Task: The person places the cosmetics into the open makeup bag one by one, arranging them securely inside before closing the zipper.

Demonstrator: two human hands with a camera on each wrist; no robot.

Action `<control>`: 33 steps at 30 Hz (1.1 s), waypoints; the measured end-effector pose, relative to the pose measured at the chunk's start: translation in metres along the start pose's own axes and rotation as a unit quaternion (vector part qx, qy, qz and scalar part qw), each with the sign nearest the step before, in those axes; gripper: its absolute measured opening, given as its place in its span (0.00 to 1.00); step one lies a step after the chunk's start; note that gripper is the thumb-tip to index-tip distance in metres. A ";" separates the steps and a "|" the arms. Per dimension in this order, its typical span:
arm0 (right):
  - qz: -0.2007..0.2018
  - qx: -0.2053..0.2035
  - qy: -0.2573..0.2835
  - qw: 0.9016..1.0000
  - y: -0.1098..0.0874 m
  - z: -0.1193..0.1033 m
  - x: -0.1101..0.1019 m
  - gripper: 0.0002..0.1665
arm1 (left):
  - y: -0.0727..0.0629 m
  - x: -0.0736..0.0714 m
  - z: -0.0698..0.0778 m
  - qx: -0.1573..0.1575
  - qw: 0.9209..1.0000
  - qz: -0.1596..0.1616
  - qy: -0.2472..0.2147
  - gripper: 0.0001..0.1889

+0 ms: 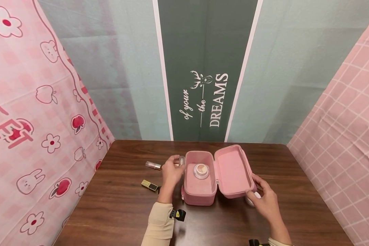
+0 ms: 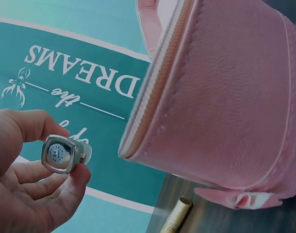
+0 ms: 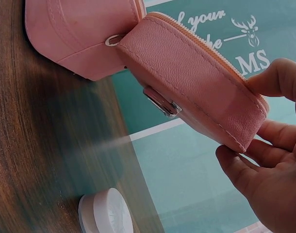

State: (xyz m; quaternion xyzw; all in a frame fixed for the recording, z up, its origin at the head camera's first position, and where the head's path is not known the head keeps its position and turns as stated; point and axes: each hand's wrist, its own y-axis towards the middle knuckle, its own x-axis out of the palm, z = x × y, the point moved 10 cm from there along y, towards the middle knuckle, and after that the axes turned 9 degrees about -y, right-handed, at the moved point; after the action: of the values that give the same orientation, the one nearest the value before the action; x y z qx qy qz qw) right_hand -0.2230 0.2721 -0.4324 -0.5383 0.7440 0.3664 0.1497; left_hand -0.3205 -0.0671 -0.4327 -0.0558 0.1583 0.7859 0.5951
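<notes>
Between thumb and fingers my left hand (image 1: 173,174) pinches a small clear lip gloss tube (image 1: 181,160), just left of the pink cosmetic case (image 1: 200,199). In the left wrist view, the square, shiny metal end of the lip gloss tube (image 2: 59,154) faces the camera. The case stands with its lid (image 1: 232,171) swung out to the right. My right hand (image 1: 265,198) grips the lid's outer corner, thumb on the zipper edge and fingers beneath, as the right wrist view shows on the lid (image 3: 191,82). Inside the case sits a round pot (image 1: 201,171) with a sectioned cream-coloured top.
Left on the wooden table (image 1: 117,212) lie another clear tube with a metallic cap (image 1: 153,165) and a gold-and-black tube (image 1: 149,185). A white round jar (image 3: 113,213) stands below the lid, partly behind my right hand in the head view. Printed cloths hang around the table.
</notes>
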 end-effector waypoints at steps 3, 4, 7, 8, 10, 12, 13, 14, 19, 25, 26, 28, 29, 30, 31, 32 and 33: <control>-0.002 0.004 -0.005 1.000 0.000 0.000 0.000 0.32 | 0.002 0.003 -0.001 -0.011 1.000 -0.003 -0.005 0.21; -0.002 0.003 -0.004 1.000 0.000 0.000 0.000 0.32 | 0.003 0.003 -0.002 -0.013 1.000 -0.003 -0.006 0.21; -0.005 0.006 -0.005 1.000 0.001 0.001 0.000 0.32 | 0.005 0.006 -0.003 -0.018 1.000 -0.004 -0.013 0.20; -0.006 0.007 -0.006 1.000 0.001 0.001 0.001 0.32 | 0.006 0.008 -0.004 -0.018 1.000 -0.004 -0.012 0.20; -0.010 0.009 -0.007 1.000 0.001 0.001 0.001 0.32 | 0.009 0.010 -0.004 -0.017 1.000 -0.005 -0.011 0.19; -0.014 0.010 -0.007 1.000 0.001 0.001 0.001 0.32 | 0.011 0.013 -0.005 -0.016 1.000 -0.007 -0.011 0.19; -0.016 0.010 -0.006 1.000 0.001 0.000 0.001 0.32 | 0.012 0.014 -0.005 -0.013 1.000 -0.008 -0.012 0.19; -0.017 0.009 -0.007 1.000 0.002 0.000 0.001 0.32 | 0.013 0.015 -0.005 -0.013 1.000 -0.009 -0.015 0.19; -0.019 0.011 -0.010 1.000 0.002 0.001 0.001 0.32 | 0.016 0.021 -0.005 -0.011 0.999 -0.022 -0.033 0.18; -0.021 0.010 -0.008 1.000 0.002 0.001 0.001 0.32 | 0.021 0.026 -0.006 -0.019 0.999 -0.039 -0.008 0.16; -0.021 0.011 -0.007 1.000 0.002 0.001 0.001 0.32 | 0.022 0.028 -0.006 -0.020 0.999 -0.042 -0.007 0.16; -0.023 0.012 -0.006 1.000 0.003 0.001 0.000 0.32 | 0.025 0.031 -0.005 -0.022 0.999 -0.048 -0.007 0.16; -0.024 0.013 -0.006 1.000 0.003 0.001 0.000 0.31 | 0.026 0.032 -0.005 -0.022 0.998 -0.051 -0.009 0.16; -0.025 0.013 -0.006 1.000 0.003 0.000 0.000 0.31 | 0.027 0.034 -0.005 -0.027 0.998 -0.054 -0.014 0.16; -0.025 0.013 -0.006 1.000 0.003 0.000 0.000 0.31 | 0.028 0.036 -0.005 -0.031 0.998 -0.057 -0.017 0.16; -0.027 0.013 -0.007 1.000 0.003 0.000 0.000 0.31 | 0.029 0.037 -0.006 -0.037 0.997 -0.060 -0.023 0.16; -0.028 0.013 -0.007 1.000 0.003 0.000 0.001 0.31 | 0.029 0.039 -0.007 -0.044 0.997 -0.063 -0.028 0.17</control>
State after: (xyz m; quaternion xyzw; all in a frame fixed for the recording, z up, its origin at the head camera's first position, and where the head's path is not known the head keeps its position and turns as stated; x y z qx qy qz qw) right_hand -0.2259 0.2722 -0.4319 -0.5542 0.7324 0.3561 0.1722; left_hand -0.3599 -0.0405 -0.4445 -0.0698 0.1034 0.7541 0.6449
